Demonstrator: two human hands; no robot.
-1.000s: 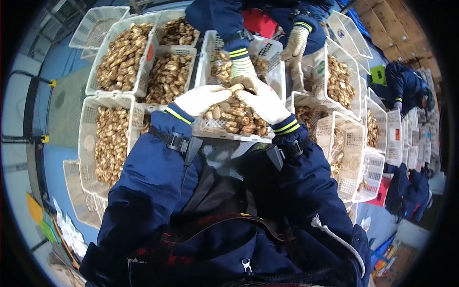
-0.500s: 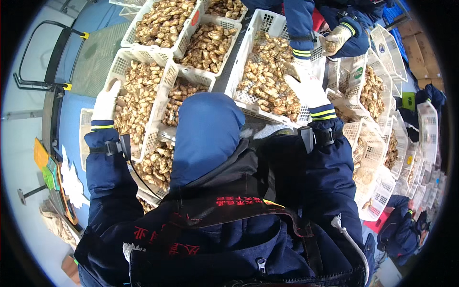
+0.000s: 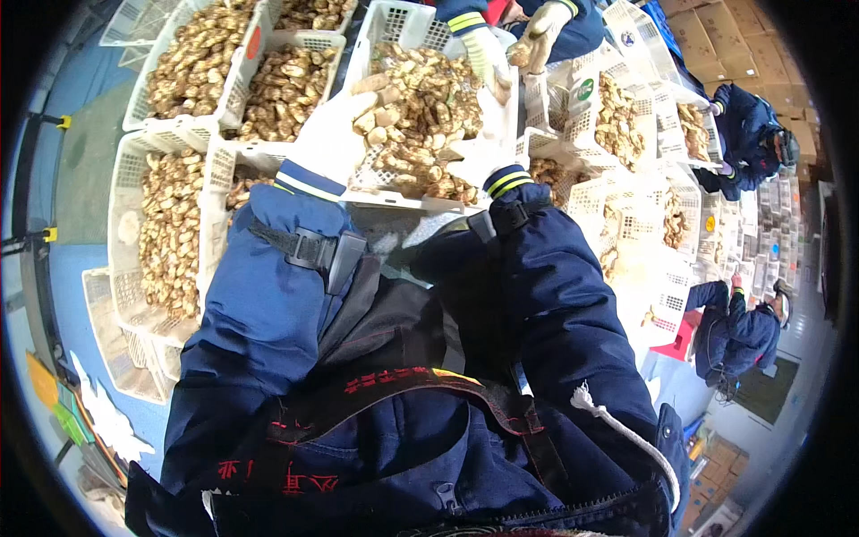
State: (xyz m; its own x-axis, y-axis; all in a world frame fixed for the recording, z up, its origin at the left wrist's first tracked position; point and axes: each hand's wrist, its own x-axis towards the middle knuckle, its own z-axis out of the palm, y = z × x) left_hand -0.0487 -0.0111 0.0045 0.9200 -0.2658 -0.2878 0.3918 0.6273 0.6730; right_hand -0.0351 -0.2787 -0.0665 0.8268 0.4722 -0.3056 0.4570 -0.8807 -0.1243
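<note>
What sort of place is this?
Probably a produce sorting or packing room: white plastic crates of lumpy brown produce, stacked cardboard boxes, and co-workers in dark blue.

Crates point(image 3: 128, 237): smooth plastic. Tubers point(image 3: 172, 234) — rough, partly glossy. Gloves point(image 3: 327, 148) — matt cloth. Sleeves point(image 3: 255, 340): smooth cloth. Cartons point(image 3: 735, 55): matt cardboard.

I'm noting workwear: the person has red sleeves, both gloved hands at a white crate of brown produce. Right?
Not quite: the head view shows dark blue sleeves, not red; the gloved left hand and right hand are at that crate.
</note>
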